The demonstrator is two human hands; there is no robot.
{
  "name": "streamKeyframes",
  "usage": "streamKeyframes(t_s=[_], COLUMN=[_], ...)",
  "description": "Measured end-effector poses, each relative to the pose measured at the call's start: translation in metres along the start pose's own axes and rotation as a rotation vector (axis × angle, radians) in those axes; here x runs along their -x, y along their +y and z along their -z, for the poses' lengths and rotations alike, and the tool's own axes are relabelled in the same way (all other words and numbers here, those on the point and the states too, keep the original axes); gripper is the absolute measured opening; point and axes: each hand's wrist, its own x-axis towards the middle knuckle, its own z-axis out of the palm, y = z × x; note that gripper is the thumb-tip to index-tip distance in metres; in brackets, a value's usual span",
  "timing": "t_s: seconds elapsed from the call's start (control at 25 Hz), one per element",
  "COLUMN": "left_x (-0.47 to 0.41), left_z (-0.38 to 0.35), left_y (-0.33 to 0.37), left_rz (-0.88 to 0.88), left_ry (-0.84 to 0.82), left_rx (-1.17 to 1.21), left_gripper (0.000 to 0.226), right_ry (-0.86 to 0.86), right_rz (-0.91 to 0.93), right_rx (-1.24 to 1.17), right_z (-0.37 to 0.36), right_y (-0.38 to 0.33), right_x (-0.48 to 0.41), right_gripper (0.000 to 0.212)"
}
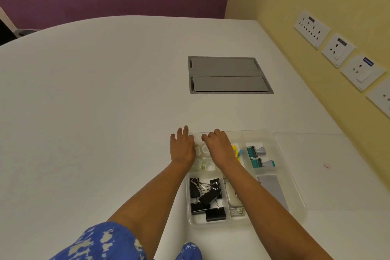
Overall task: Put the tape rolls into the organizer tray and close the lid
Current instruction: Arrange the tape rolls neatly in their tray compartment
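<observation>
A clear organizer tray with several compartments sits on the white table. Small clear tape rolls lie in its far-left compartment. My right hand hovers over that compartment, fingers curled down on a clear tape roll. Flat on the tray's far-left corner rests my left hand, fingers stretched out and holding nothing. Both hands hide part of the rolls. The clear lid lies flat on the table, just right of the tray.
The tray also holds black binder clips, two teal correction tapes, yellow markers and a grey card. A grey cable hatch is set into the table beyond. Wall sockets line the yellow wall on the right.
</observation>
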Motion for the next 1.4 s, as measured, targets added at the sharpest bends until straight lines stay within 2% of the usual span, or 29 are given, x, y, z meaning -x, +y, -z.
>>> streamKeyframes(t_s=[0.2, 0.32, 0.52, 0.88, 1.04, 1.16, 1.32, 1.4], left_x=[0.001, 0.002, 0.007, 0.008, 0.010, 0.017, 0.021, 0.021], left_z=[-0.003, -0.003, -0.003, 0.003, 0.006, 0.007, 0.013, 0.016], left_y=[-0.001, -0.003, -0.002, 0.005, 0.001, -0.002, -0.008, -0.005], left_rz=[-0.003, -0.004, 0.004, 0.076, 0.017, -0.057, -0.156, -0.229], left_ry=[0.007, 0.018, -0.007, -0.063, -0.021, 0.056, 0.161, 0.125], left_rx=[0.012, 0.046, 0.079, 0.061, 0.093, 0.078, 0.015, -0.011], left_gripper=[0.029, 0.028, 0.028, 0.029, 0.028, 0.025, 0.022, 0.021], right_ry=[0.013, -0.100, -0.153, -0.257, -0.208, -0.163, -0.215, -0.238], right_rz=[-0.014, -0.009, -0.011, -0.002, -0.016, -0.051, -0.023, 0.007], right_rx=[0.041, -0.021, -0.131, 0.071, -0.018, -0.122, -0.101, -0.054], right_z=[-0.002, -0.009, -0.015, -0.016, -0.012, -0.007, -0.002, -0.002], right_y=[0.000, 0.004, 0.006, 0.003, 0.005, 0.013, 0.014, 0.011], right_x=[0.001, -0.003, -0.002, -0.009, -0.007, 0.000, 0.008, 0.009], right_gripper=[0.025, 0.036, 0.039, 0.040, 0.043, 0.031, 0.025, 0.027])
